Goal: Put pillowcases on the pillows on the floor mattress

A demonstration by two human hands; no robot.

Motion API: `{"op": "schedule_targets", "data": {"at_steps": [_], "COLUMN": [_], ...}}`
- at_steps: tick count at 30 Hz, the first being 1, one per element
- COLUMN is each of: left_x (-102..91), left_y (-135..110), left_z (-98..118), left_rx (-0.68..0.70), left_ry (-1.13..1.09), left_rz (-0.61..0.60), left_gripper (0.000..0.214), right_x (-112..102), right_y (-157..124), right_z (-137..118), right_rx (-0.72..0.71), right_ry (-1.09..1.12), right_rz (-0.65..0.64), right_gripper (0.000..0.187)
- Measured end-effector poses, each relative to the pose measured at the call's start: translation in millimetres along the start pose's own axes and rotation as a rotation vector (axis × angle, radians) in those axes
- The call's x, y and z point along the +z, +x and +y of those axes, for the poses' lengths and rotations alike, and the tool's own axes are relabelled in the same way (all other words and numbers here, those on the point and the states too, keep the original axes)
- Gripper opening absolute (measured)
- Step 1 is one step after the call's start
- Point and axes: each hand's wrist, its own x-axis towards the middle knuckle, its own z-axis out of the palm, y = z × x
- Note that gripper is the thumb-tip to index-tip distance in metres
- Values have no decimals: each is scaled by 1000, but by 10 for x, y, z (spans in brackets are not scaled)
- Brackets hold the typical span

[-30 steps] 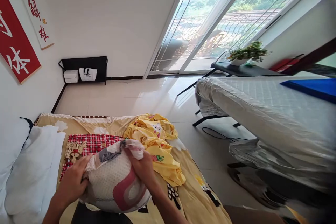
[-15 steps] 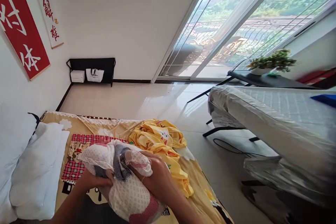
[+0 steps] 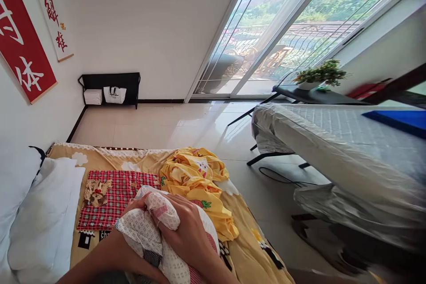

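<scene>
A white patterned cloth (image 3: 140, 228) with red-striped and dark checked patches is bunched up between my two hands above the bed. My left hand (image 3: 128, 248) is closed around its left side, with some fingertips showing at the top beside a fold. On the right, my right hand (image 3: 186, 228) wraps over the bundle, and a rolled end of cloth pokes out by its thumb. Beyond the hands, a red plaid cloth (image 3: 124, 186) with a dog picture lies flat. Just past my right hand sits a crumpled yellow cloth (image 3: 189, 182) with cartoon prints.
The hands are over a tan printed bedsheet (image 3: 249, 248). White pillows (image 3: 40, 222) lie at the left. A plastic-wrapped mattress (image 3: 316, 142) stands on the right, near a potted plant (image 3: 321, 73). By the far wall, a black rack (image 3: 128, 84) holds a bag and box.
The bundle has been gathered tighter, and my hands have come closer together around it. More of the red plaid cloth shows now. The view has shifted slightly to the right.
</scene>
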Motion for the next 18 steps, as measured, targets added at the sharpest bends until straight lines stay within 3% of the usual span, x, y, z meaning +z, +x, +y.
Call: {"op": "schedule_targets", "data": {"at_steps": [3, 7, 12, 15, 18], "left_x": [47, 133, 131, 20, -71], "left_y": [6, 80, 271, 421, 578], "left_z": [26, -58, -336, -434, -451], "left_rx": [7, -23, -30, -15, -55], "left_ry": [97, 180, -70, -199, -255], "left_rz": [12, 142, 347, 515, 722], "left_gripper": [80, 62, 66, 60, 52], "right_x": [72, 185, 291, 414, 687], "right_y": [-29, -15, -1, -175, -455], "right_z": [-65, -96, 76, 240, 347], "right_rx": [-59, -105, -79, -123, -28], "right_ry": [-35, -69, -94, -117, -159], "right_rz": [71, 96, 171, 132, 29], "right_gripper": [22, 33, 32, 79, 122]}}
